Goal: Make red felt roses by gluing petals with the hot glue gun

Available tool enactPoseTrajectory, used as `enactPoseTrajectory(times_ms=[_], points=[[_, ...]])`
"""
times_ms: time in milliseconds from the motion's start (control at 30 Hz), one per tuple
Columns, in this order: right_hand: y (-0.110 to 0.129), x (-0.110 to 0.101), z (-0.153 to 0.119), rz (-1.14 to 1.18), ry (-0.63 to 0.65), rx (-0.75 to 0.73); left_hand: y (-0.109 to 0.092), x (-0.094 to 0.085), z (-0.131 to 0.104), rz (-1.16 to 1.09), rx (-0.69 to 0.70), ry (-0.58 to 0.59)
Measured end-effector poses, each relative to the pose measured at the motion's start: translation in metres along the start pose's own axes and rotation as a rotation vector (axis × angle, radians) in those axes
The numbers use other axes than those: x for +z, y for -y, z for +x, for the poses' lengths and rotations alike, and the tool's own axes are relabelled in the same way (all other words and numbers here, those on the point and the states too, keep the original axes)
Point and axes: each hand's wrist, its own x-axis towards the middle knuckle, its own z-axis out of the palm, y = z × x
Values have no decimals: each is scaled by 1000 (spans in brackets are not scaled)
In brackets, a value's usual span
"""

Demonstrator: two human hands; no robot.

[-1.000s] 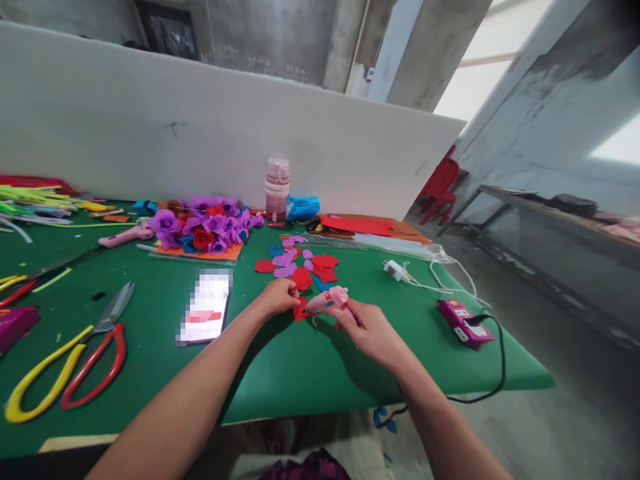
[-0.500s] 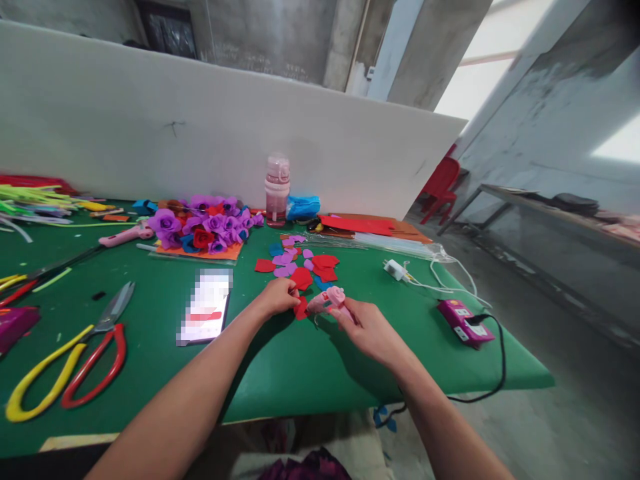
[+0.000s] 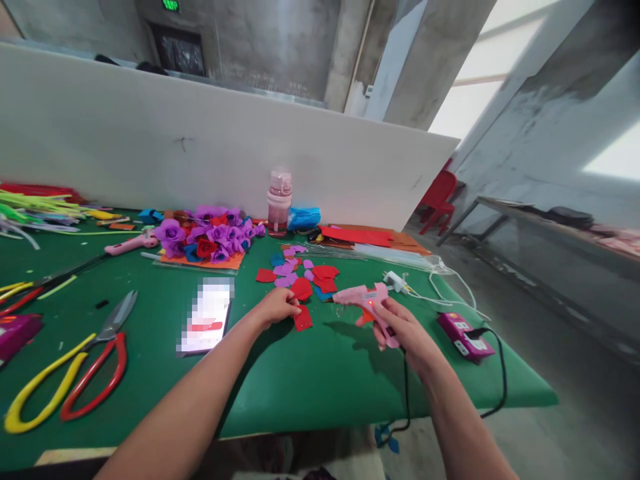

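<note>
Here's the left hand [image 3: 281, 307], palm down at the centre, thumb and fingers pinched on a red petal [image 3: 303, 319]; at its four o'clock, the right hand [image 3: 395, 323] wraps the pink glue gun [image 3: 367, 300], nozzle toward nine. Green tabletop [image 3: 290, 393] below, grey concrete wall [image 3: 270, 40] at twelve.

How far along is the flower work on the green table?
The bunch of purple, red and blue flowers on the orange sheet looks done. In hand: the left hand pinches a red piece; the right hand holds a pink glue gun, nozzle away from that piece. Loose purple and red pieces beyond seem left.
</note>
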Motion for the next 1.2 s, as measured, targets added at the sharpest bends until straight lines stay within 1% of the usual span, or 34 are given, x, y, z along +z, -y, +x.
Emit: enactPoseTrajectory(times_ms=[67,133,200,233,300,367,400,433,467,500,533,567,600,633,667,700,767,800,833,900,1033,1100,1200], points=[[-9,-13,9,73,-39,58,-5,-5,-4,-151,-52,46],[-23,-25,21,63,-120,115,-13,-12,-10,-315,-60,79],[-39,-36,35,-45,-217,101,-22,-21,-16,-472,-27,100],[-46,-41,41,-132,-228,84,-27,-26,-20,-530,-6,105],[-54,-51,49,-387,-253,37,-37,-36,-28,-599,34,81],[-51,-55,51,-660,-328,2,-46,-46,-35,-605,62,30],[-45,-54,50,-763,-394,-15,-50,-50,-39,-584,72,-2],[-37,-50,49,-826,-474,-40,-55,-54,-43,-550,76,-42],[-26,-42,48,-838,-548,-80,-58,-58,-46,-503,77,-82],[-15,-30,48,-786,-554,-159,-62,-61,-49,-449,79,-117],[-2,-14,49,-679,-498,-252,-65,-64,-50,-392,87,-147],[10,5,52,-524,-370,-319,-66,-67,-50,-337,105,-165],[20,26,56,-342,-214,-330,-67,-68,-49,-289,129,-177],[29,46,61,-170,-54,-305,-66,-70,-48,-250,162,-179],[35,66,68,-53,91,-250,-65,-71,-45,-224,191,-179],[38,84,75,27,189,-200,-62,-71,-42,-206,210,-181],[39,111,87,131,247,-107,-56,-72,-35,-180,215,-183],[36,119,92,164,259,-71,-52,-72,-33,-175,213,-178],[33,124,96,195,254,-46,-50,-71,-31,-180,214,-181],[25,127,101,234,244,-18,-47,-70,-31,-200,202,-186],[15,120,101,348,290,6,-45,-67,-35,-263,132,-136],[12,118,102,386,296,-8,-42,-65,-36,-288,100,-113],[8,118,104,288,252,-71,-35,-61,-31,-295,83,-96]])
